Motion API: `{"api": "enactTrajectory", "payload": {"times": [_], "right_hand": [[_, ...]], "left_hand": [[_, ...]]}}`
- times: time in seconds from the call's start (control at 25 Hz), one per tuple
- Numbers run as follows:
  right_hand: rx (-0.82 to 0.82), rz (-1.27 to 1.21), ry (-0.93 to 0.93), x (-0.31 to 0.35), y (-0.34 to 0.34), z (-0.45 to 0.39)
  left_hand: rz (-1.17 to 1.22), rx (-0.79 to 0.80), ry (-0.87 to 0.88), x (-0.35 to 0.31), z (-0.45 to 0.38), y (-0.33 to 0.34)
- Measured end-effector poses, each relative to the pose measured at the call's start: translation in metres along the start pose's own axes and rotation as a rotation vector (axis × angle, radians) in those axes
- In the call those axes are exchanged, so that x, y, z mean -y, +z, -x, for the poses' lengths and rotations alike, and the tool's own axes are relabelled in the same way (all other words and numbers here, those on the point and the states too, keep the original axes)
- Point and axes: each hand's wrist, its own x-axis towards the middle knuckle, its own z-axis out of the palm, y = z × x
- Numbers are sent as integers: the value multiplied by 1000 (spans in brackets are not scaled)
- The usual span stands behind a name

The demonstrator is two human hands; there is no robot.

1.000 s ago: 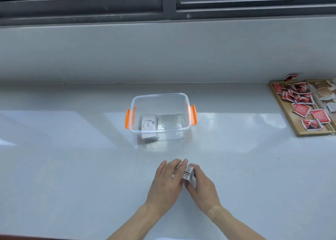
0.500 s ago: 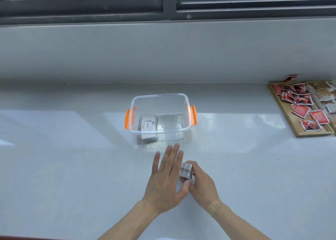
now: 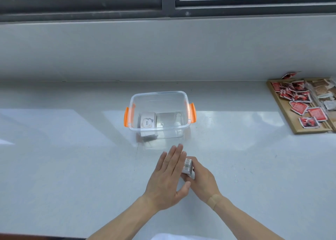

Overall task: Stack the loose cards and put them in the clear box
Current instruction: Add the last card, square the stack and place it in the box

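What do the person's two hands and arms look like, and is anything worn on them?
Both forearms are bare, with no sleeves in view. The left hand shows no ring, watch or glove. The right hand is also bare, but a small tan adhesive plaster is stuck across its wrist.

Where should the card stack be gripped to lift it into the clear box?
Grip the card stack across its two flat faces, from above. It stands on edge on the counter between the hands, so pinching the faces keeps the cards squared.
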Motion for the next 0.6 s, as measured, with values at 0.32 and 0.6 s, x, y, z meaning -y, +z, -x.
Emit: {"api": "enactTrajectory", "payload": {"times": [0.32, 0.6], "right_hand": [[1, 8, -8, -1, 1, 2], [-30, -44, 22, -5, 5, 7]], "left_hand": [[4, -13, 54, 6, 0, 3], [-100, 111, 54, 7, 4, 13]]}}
